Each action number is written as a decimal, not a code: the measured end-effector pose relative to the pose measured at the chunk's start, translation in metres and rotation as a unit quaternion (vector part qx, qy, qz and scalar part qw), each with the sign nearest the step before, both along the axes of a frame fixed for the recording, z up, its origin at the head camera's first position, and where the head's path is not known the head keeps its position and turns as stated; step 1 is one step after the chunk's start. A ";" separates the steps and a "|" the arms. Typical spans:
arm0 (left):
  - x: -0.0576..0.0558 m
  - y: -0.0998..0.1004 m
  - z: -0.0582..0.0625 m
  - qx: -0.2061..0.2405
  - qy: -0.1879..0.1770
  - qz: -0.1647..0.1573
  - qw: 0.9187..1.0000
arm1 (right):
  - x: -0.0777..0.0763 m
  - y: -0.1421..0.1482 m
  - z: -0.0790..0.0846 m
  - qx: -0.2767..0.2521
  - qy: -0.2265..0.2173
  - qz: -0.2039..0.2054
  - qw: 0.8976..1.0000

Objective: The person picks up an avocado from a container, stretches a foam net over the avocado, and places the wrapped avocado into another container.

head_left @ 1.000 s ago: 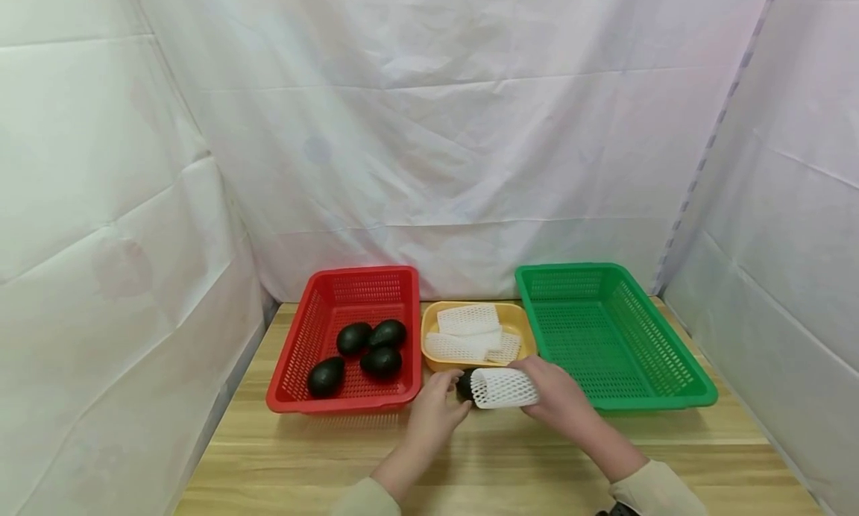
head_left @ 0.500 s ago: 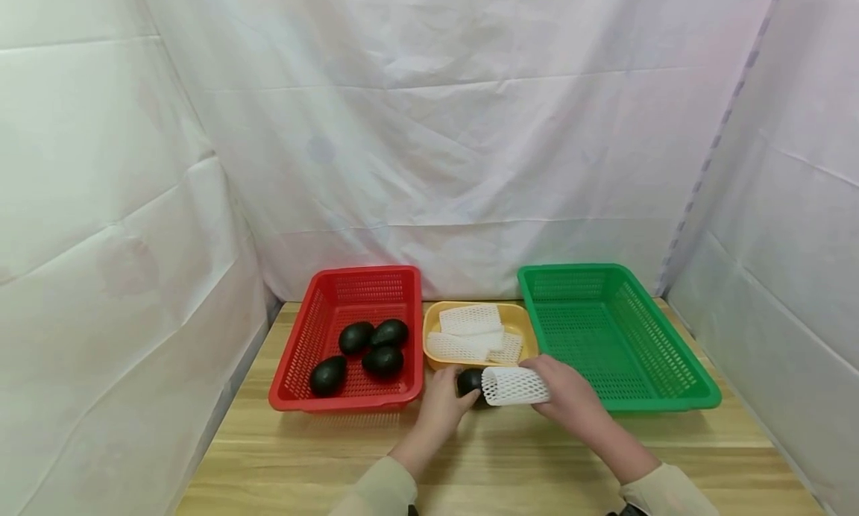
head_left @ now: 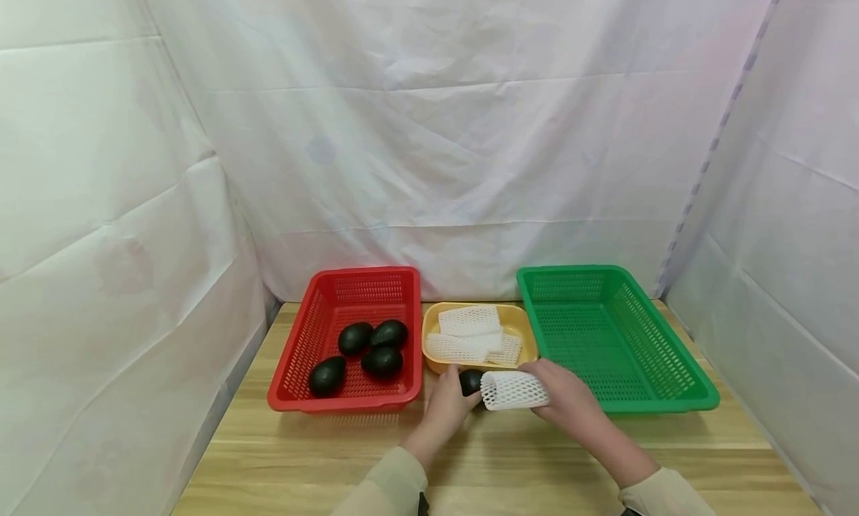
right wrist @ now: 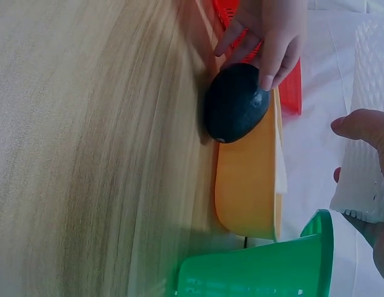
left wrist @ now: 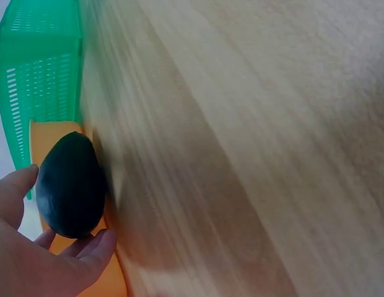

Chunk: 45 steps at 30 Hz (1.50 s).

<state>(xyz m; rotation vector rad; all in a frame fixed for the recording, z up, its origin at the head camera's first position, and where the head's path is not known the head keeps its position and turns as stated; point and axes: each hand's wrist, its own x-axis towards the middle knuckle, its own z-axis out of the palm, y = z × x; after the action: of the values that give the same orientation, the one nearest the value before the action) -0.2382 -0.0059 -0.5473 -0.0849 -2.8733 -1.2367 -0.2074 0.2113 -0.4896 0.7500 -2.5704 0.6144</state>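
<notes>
My left hand holds a dark green avocado in front of the yellow basket. The left wrist view shows the thumb and fingertips around the blunt end of the avocado, its narrower end pointing away from the palm. To the right, my right hand grips a white foam net sleeve by its right end. The sleeve's round mouth faces left, right beside the avocado in the head view. In the right wrist view the thumb lies across the sleeve, and part of that hand is out of frame.
A red basket at the left holds several avocados. Between the baskets stands a small yellow basket with several foam net sleeves. A green basket stands at the right. White cloth hangs behind the wooden table.
My left fingers have closed round the avocado, and that hand has shifted slightly right. The sleeve in my right hand has moved a little right, uncovering more of the avocado.
</notes>
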 end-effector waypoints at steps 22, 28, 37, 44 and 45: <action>0.004 0.001 -0.006 0.036 -0.028 0.009 0.999 | 0.007 0.000 0.000 0.004 -0.031 -0.009 0.999; 0.010 -0.001 0.000 0.046 -0.023 -0.005 0.999 | 0.010 0.002 0.002 0.001 -0.052 -0.023 0.998; 0.019 -0.007 0.017 0.064 0.008 -0.029 0.997 | 0.012 0.006 0.004 -0.014 -0.030 -0.046 0.998; 0.022 -0.014 0.041 0.090 0.017 -0.045 0.995 | 0.008 0.006 0.011 -0.023 -0.004 -0.053 0.998; 0.023 -0.015 0.045 0.100 0.015 -0.045 0.994 | 0.007 0.006 0.012 -0.023 0.001 -0.052 0.998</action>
<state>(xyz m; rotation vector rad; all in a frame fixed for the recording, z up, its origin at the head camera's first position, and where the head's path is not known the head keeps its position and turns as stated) -0.2156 -0.0211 -0.5024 -0.2298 -2.7300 -1.5161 -0.2001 0.2170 -0.4779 0.5964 -2.5660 0.6358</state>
